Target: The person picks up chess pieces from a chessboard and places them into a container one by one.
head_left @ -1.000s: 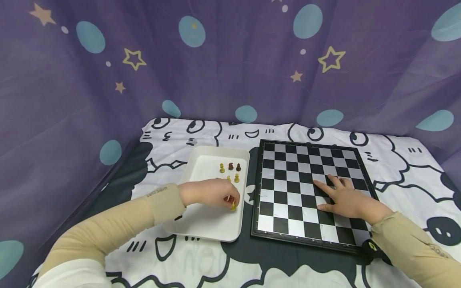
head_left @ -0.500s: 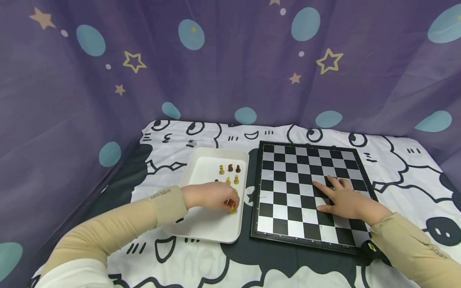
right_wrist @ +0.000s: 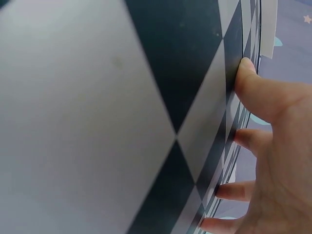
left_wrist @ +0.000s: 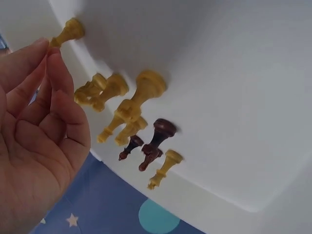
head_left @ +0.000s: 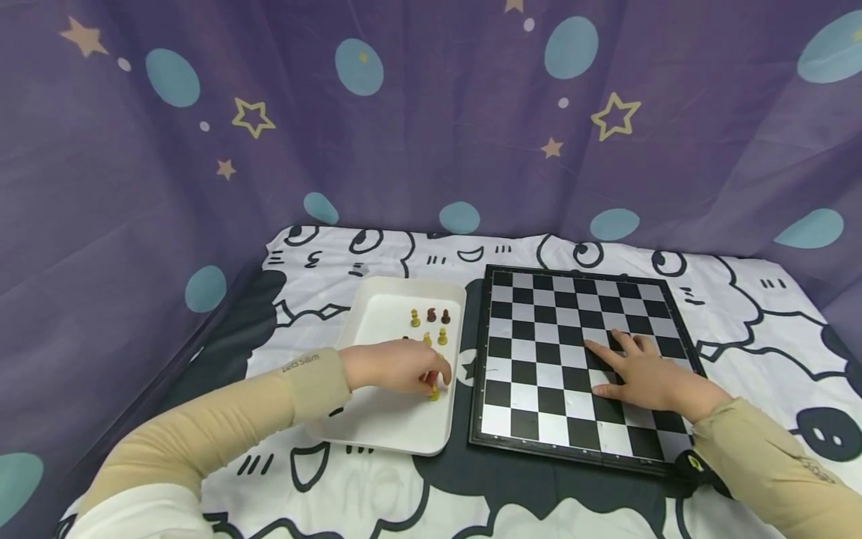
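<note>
My left hand (head_left: 397,367) is over the white tray (head_left: 377,438). Its thumb and fingertips pinch the narrow top of a yellow chess piece (left_wrist: 70,30), close to the tray's side wall; the fingers cover that top, so its kind cannot be told. Beside the hand stand several other yellow pieces, one a large yellow piece (left_wrist: 146,87), and dark red pieces, among them a dark red chess piece (left_wrist: 163,129). My right hand (head_left: 656,378) rests with spread, straight fingers on the black-and-white chessboard (head_left: 539,389), holding nothing.
The tray lies left of the chessboard, with a narrow strip of the patterned cloth (head_left: 512,501) between them. A small dark round object (head_left: 692,463) sits at the board's near right corner, partly under the right sleeve. A purple curtain (head_left: 431,135) hangs behind.
My left hand has shifted slightly toward the near side of the tray, and the yellow piece at its fingertips sits a little nearer too. The right hand has stayed on the board.
</note>
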Available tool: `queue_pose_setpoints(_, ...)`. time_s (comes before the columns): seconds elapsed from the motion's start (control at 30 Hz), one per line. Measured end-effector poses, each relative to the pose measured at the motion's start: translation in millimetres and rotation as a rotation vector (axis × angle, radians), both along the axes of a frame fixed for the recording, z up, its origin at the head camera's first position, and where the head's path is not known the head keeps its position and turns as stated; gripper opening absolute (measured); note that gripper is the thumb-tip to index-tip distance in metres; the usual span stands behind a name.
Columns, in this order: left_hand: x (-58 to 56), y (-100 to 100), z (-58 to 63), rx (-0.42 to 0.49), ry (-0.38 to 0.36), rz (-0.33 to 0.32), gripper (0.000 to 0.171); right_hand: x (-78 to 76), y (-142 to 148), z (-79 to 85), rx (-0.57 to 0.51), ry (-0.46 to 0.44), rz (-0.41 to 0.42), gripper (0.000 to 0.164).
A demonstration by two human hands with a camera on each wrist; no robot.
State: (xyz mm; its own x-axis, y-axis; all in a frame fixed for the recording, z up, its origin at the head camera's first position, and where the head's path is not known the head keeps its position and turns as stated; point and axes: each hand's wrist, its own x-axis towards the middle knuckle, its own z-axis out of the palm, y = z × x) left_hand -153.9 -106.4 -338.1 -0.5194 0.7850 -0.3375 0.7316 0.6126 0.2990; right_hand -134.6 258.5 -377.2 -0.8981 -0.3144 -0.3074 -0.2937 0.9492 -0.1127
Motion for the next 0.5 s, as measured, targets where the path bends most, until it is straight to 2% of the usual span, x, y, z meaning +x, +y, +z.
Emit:
queue_pose_setpoints(0.13,-1.5,-2,6.9,0.021,0.008,0.016,0.024,-1.9,0,0.2,-0.008,-0.010,-0.004,0.086)
queue_pose_setpoints(0.33,-2.7,-7,26.5,0.087,0.047,0.071,0.029,-0.2,10,1.4,-0.050,-0.028,-0.024,0.088)
queue_pose_setpoints(0.5,1.9,-19,41.3,0.208,0.232,0.147,0.038,3.3,20,10.3,-0.159,0.016,-0.047,0.083)
